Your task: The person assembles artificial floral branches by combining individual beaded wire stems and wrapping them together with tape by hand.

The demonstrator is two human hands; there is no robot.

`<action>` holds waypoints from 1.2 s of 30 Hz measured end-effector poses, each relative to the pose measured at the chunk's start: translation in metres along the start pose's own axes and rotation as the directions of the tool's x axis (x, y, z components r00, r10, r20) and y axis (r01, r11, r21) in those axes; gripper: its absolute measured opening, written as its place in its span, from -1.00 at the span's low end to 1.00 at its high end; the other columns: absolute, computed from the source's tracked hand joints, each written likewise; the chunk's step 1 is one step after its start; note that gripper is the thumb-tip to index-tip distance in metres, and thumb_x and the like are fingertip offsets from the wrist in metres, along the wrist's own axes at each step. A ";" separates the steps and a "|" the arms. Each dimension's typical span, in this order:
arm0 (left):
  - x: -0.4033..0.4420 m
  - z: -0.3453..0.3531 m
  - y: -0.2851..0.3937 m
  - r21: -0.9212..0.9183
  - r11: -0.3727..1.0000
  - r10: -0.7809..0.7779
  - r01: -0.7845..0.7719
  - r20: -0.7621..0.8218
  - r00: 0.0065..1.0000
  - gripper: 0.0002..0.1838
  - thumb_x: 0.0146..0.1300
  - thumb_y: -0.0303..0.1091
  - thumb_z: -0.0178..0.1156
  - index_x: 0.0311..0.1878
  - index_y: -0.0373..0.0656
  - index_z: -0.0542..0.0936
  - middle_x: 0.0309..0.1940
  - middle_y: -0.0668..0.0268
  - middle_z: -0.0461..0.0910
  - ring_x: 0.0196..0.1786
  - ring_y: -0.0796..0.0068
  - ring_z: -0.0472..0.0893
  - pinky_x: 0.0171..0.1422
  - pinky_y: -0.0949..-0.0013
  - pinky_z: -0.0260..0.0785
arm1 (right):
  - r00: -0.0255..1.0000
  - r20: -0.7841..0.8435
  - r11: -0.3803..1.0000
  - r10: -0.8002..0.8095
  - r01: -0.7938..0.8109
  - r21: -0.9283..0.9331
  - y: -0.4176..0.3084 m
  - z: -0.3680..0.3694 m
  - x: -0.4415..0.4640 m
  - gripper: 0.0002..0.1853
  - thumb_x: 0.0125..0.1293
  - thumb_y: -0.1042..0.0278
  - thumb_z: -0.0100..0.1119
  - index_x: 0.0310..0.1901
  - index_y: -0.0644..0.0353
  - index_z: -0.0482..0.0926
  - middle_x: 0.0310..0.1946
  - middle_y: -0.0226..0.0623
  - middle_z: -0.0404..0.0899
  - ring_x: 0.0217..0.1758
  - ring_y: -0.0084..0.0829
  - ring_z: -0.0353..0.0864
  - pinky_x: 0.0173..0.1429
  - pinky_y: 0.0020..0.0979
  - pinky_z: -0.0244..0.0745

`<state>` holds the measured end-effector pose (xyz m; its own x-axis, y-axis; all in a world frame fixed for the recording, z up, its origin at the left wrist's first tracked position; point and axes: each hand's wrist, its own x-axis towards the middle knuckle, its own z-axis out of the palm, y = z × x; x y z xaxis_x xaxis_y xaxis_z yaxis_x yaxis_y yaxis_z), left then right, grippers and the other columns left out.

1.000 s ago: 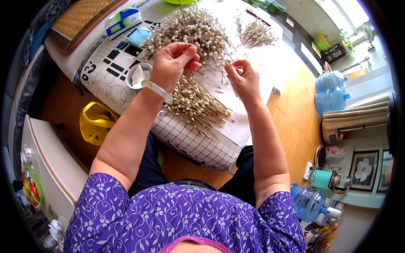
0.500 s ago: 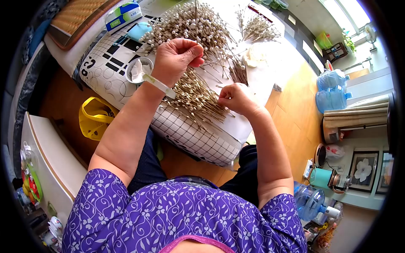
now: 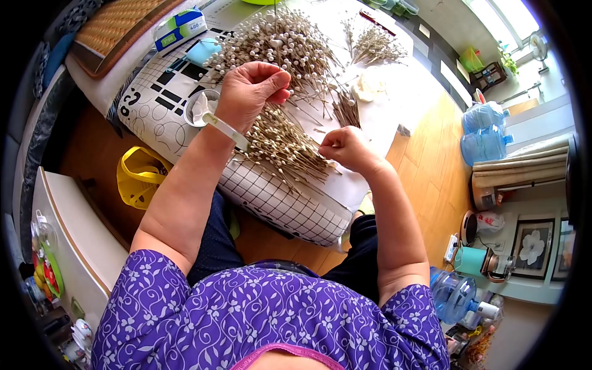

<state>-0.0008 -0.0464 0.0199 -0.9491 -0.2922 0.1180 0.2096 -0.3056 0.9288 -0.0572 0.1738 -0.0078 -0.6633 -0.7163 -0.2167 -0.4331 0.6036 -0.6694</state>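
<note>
My left hand [image 3: 254, 92] is raised over the table with thumb and fingers pinched together. A thin dark stem [image 3: 275, 7] rises from that pinch toward the top of the view, partly lost against the flowers behind. Below it lies a bunch of thin stems with pale buds [image 3: 280, 139]. My right hand [image 3: 351, 148] is closed beside the bunch's right end; what its fingertips hold, if anything, is hidden. Behind my left hand spreads a large heap of white-budded stems [image 3: 277, 46]. A small bundle of bare brown stems [image 3: 346, 110] lies above my right hand.
At the left of the cloth-covered table stand a white tub [image 3: 191, 111] with tissue inside, a light-blue item [image 3: 202, 52] and a tissue pack [image 3: 180, 29]. Farther back lie a smaller dried bunch [image 3: 377, 46] and a cream-coloured piece [image 3: 368, 89]. A yellow bag [image 3: 139, 179] sits below left.
My left hand has moved slightly down and to the left, and the thin stem has shifted left with it. My right hand stays nearly in place, still closed.
</note>
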 end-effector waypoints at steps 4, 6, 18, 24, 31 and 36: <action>0.001 -0.003 -0.002 -0.010 1.000 0.008 -0.008 0.020 1.000 -0.89 0.07 -0.41 0.24 -0.35 -0.21 0.54 -0.49 0.31 0.58 -0.50 0.60 0.57 -0.39 0.58 0.48 | 0.989 0.016 0.977 0.148 -0.148 0.151 -0.003 -0.008 -0.009 -0.83 0.09 0.35 0.20 -0.42 0.32 0.57 -0.66 -0.47 0.47 -0.58 -0.73 0.32 -0.49 -0.59 0.27; 0.000 -0.005 -0.002 -0.009 1.000 0.005 -0.005 0.037 0.999 -0.89 0.07 -0.42 0.24 -0.35 -0.19 0.54 -0.50 0.32 0.58 -0.51 0.61 0.57 -0.41 0.59 0.48 | 0.991 0.013 0.967 0.133 -0.133 0.217 0.000 -0.008 -0.011 -0.82 0.10 0.34 0.21 -0.42 0.32 0.57 -0.68 -0.50 0.43 -0.59 -0.74 0.29 -0.51 -0.61 0.23; -0.030 0.010 -0.003 -0.128 0.987 -0.087 0.096 0.074 0.993 -0.95 0.11 -0.43 0.20 -0.37 -0.18 0.56 -0.54 0.32 0.56 -0.54 0.58 0.54 -0.44 0.54 0.45 | 0.951 -0.310 0.749 -0.016 0.217 0.626 -0.027 -0.006 -0.034 -0.91 0.13 0.50 0.17 -0.32 0.30 0.55 -0.50 -0.43 0.54 -0.42 -0.68 0.44 -0.30 -0.65 0.37; -0.041 0.034 -0.026 -0.095 0.960 -0.247 0.262 0.143 0.958 -0.87 0.11 -0.41 0.22 -0.37 -0.28 0.53 -0.50 0.27 0.58 -0.46 0.56 0.59 -0.37 0.54 0.48 | 0.895 -0.444 0.695 -0.043 0.346 0.630 -0.034 -0.004 -0.012 -0.91 0.11 0.49 0.21 -0.37 0.32 0.55 -0.52 -0.40 0.54 -0.44 -0.69 0.46 -0.35 -0.65 0.37; -0.039 0.037 -0.026 -0.044 0.940 -0.325 0.339 0.197 0.925 -0.85 0.13 -0.36 0.20 -0.34 -0.26 0.51 -0.46 0.26 0.59 -0.44 0.53 0.60 -0.39 0.54 0.48 | 0.905 -0.421 0.708 -0.062 0.337 0.620 -0.033 0.002 -0.008 -0.88 0.14 0.44 0.20 -0.39 0.33 0.55 -0.53 -0.43 0.53 -0.46 -0.72 0.43 -0.38 -0.67 0.35; -0.040 0.038 -0.029 -0.040 0.947 -0.302 0.317 0.215 0.929 -0.85 0.13 -0.37 0.20 -0.33 -0.25 0.52 -0.47 0.26 0.59 -0.50 0.55 0.58 -0.40 0.54 0.49 | 0.922 -0.385 0.693 -0.052 0.311 0.651 -0.035 0.000 -0.015 -0.91 0.15 0.47 0.17 -0.35 0.31 0.55 -0.52 -0.46 0.51 -0.43 -0.73 0.40 -0.36 -0.68 0.29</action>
<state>0.0225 0.0084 0.0017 -0.9953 0.0159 -0.0956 -0.0934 -0.4181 0.9036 -0.0320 0.1632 0.0186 -0.8235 -0.5569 0.1086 -0.1089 -0.0327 -0.9935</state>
